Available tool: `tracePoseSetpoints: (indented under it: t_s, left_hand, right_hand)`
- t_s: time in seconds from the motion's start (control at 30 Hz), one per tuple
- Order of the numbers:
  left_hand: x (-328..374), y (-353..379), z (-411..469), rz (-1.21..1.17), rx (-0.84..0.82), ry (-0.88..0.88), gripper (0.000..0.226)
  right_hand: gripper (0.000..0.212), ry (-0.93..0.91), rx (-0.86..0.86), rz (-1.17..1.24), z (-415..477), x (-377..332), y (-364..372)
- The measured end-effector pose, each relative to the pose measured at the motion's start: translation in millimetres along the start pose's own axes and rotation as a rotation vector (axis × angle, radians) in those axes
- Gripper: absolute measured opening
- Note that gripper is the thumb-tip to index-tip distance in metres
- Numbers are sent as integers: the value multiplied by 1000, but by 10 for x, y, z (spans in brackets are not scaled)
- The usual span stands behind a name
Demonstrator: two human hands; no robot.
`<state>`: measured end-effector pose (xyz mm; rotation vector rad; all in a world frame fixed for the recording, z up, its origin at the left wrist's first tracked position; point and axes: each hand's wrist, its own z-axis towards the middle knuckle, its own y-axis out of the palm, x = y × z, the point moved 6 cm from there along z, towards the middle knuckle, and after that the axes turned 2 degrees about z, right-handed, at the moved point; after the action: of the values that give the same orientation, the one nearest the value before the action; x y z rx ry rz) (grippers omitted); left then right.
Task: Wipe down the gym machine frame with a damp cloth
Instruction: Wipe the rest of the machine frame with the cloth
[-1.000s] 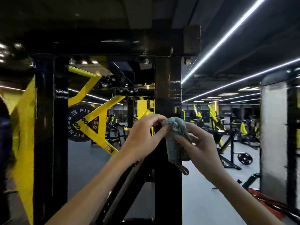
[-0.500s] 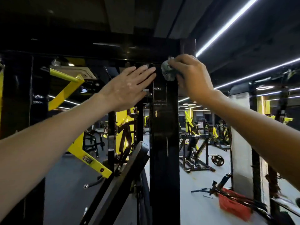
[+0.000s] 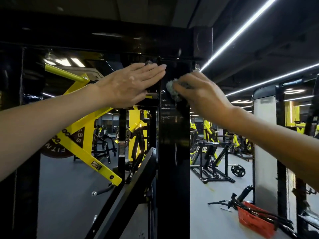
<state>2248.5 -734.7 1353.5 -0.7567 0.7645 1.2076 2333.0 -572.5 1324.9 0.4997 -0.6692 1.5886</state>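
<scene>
Right hand [image 3: 198,94] clamps the bunched damp cloth [image 3: 172,89] against the black upright post [image 3: 174,144] at frame centre to wipe it, while left hand [image 3: 131,83], fingers straight, braces alongside.

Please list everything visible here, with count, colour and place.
post: one, black, upright in the middle
top beam: one, black, across above the post
cloth: one, grey-green, on the post near its top
machine arm: one, yellow, left of the post
basket: one, red, floor at lower right
light strips: several, white, ceiling at right
left hand: one, flat, fingertips at the post's left edge
right hand: one, holding the cloth against the post
</scene>
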Motion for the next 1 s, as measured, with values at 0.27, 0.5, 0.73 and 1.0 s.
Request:
tracePoseSetpoints:
  t_s: [0.27,0.5,0.73,1.0]
  left_hand:
    - [-82,-3,32,110,5,48,65]
    - [-51,-35,8,109,26,86,69]
    - [-16,-17,-2,36,19,52,65]
    - [87,-67,57,23,-25,93,65]
  right_hand:
    - [27,20,98,73,-117,-278,87]
    - [32,-70,-18,42,69,-36,67]
    - [30,91,158,22,-85,-195,66]
    - [28,-47,-45,141,-376,-460,92]
